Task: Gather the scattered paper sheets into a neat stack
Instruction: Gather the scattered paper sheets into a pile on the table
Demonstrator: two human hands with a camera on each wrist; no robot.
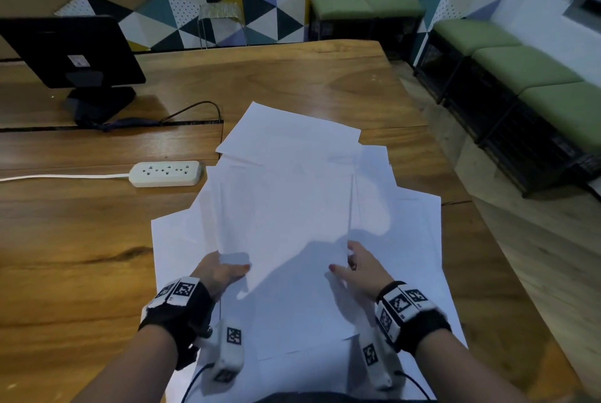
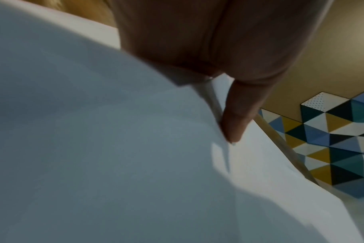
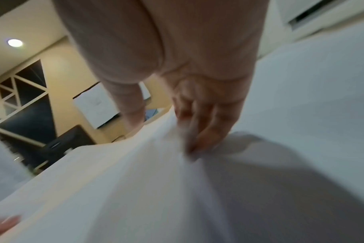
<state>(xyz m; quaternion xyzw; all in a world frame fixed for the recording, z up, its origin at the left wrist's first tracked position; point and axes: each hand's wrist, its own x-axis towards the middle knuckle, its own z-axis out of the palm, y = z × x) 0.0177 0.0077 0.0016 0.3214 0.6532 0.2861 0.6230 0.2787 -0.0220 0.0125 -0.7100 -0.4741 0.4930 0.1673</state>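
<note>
Several white paper sheets (image 1: 416,227) lie overlapping on the wooden table (image 1: 81,256). A sheet or thin bundle (image 1: 286,207) in the middle is raised at its near end between both hands. My left hand (image 1: 224,269) pinches its left edge, thumb on top and fingers underneath. My right hand (image 1: 353,264) pinches the right edge the same way. In the left wrist view a finger (image 2: 235,123) presses along the paper edge (image 2: 94,148). The right wrist view shows fingers (image 3: 199,131) bunched on the lifted paper (image 3: 135,180). How many sheets are held is unclear.
A white power strip (image 1: 166,173) with its cable lies left of the papers. A black monitor (image 1: 71,51) stands at the far left. The table's right edge (image 1: 461,194) runs close to the sheets, with green benches (image 1: 520,67) beyond.
</note>
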